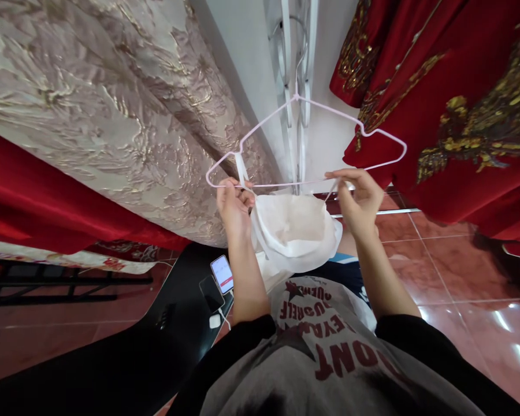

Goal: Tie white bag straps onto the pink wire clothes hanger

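A pale pink clothes hanger (pixel 296 97) hangs by its hook from a white metal rack. Below its bottom bar is a white strappy top (pixel 292 248), its neckline gaping toward me. One strap (pixel 241 167) loops over the hanger's left arm. My left hand (pixel 235 203) is closed at that strap's lower end, beside the hanger's bottom bar. On the other side, my right hand (pixel 360 199) pinches the second thin strap between thumb and fingers, drawing it up near the bar. That strap appears to be off the hanger's right arm. The top's lower part is hidden in its folds.
Textured pinkish fabric (pixel 156 115) hangs close on the left, and red embroidered garments (pixel 459 115) on the right. A black bench (pixel 125 346) at lower left carries two phones (pixel 222 274) and a white charging case (pixel 215 321). The floor (pixel 442 260) is reddish tile.
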The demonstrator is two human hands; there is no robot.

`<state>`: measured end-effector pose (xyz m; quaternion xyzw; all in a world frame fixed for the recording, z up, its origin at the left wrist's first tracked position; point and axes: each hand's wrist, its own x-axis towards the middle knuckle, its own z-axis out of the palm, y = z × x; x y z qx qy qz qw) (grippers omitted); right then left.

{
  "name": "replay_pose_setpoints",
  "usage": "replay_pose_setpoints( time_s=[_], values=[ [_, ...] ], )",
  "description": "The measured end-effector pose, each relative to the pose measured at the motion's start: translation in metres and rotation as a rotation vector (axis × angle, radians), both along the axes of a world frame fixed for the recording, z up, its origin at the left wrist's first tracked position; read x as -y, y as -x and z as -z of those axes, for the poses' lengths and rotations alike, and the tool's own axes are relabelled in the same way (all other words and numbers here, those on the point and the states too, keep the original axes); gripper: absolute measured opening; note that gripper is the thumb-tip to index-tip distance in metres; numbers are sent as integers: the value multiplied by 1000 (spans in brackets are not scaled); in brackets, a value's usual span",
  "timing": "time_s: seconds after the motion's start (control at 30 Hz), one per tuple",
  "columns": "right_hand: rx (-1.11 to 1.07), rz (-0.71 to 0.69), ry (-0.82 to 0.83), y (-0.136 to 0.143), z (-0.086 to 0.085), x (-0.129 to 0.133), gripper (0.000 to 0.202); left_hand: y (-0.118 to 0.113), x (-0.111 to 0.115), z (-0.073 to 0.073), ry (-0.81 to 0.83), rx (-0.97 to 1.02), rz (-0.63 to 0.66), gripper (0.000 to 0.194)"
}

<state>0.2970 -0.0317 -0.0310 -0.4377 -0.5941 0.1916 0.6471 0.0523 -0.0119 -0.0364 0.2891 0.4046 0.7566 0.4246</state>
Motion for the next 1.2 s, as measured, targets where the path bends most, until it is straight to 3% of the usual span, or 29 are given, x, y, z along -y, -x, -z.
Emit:
replay_pose_setpoints(
  time_s=[0.1, 0.17, 0.3, 0.43, 0.57, 0.7, 0.87, 1.0, 1.07, 1.2],
  values=[
    [-235, 160, -92, -25, 2, -4, 18, 8, 1, -8, -35, -57, -40, 35],
    [-395, 197, -106, -50, 1, -12, 22, 16, 3, -13, -74, -89, -57, 33],
    [-432, 74, -4, -102, -8, -33, 34, 31, 2, -20, -116, -132, -67, 28],
    [-248, -111, 67, -126, -27, -44, 52, 39, -1, -20, -124, -152, -37, 28],
    [-68, -288, 145, -117, -48, -46, 61, 38, -5, -17, -136, -117, -17, 30],
    [29, -330, 200, -93, -61, -49, 65, 33, -6, -19, -73, -89, -30, 35],
    [169, -235, 120, -79, -71, -47, 55, 34, -5, -20, -45, -108, -6, 34],
    [305, -34, -126, -69, -80, -33, 39, 31, -6, -13, -72, -108, -12, 30],
    [322, -60, -202, -55, -76, -28, 27, 27, -7, -9, -87, -94, -29, 28],
    [559, -400, -52, -15, -40, -29, 31, 18, -8, -1, -136, -100, -78, 25]
  ],
)
